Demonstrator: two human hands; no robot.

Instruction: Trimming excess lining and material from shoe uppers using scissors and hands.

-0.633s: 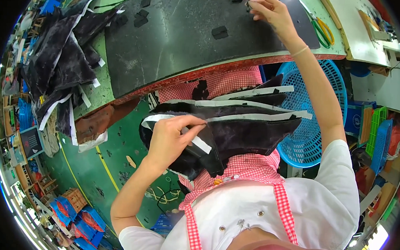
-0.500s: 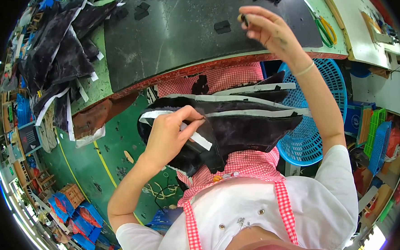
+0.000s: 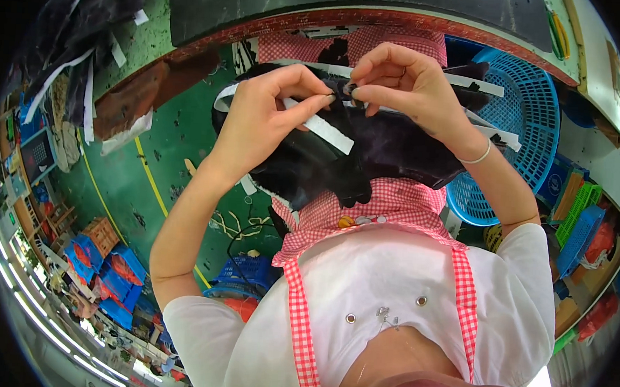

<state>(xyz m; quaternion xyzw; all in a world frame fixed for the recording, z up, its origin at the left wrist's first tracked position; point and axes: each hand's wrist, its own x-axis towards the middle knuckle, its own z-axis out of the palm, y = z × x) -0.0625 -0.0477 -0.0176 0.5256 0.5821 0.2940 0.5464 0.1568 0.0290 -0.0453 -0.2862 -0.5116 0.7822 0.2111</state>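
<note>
Black plush-looking fabric pieces (image 3: 410, 151) with white strips along their edges lie across my lap, over a red-and-white checked apron (image 3: 394, 198). My left hand (image 3: 261, 121) is closed in a pinch on the edge of the nearest black fabric piece (image 3: 311, 169). A white strip (image 3: 330, 134) slants down from beneath its fingers. Close beside it, my right hand (image 3: 417, 94) pinches a small dark piece (image 3: 348, 90) between thumb and forefinger, its other fingers curled. The fingertips of both hands nearly meet at the fabric edge. What exactly the small piece is, I cannot make out.
Ahead stands a green workbench with a black mat (image 3: 320, 1) and red front edge. More black fabric (image 3: 88, 21) hangs off its left side. A blue plastic basket (image 3: 531, 121) stands to the right. Yellow-handled scissors (image 3: 561, 35) lie on the bench's right end.
My right hand has come down from above the bench to my left hand, bringing the small dark piece to the fabric. The view has tilted down toward my lap.
</note>
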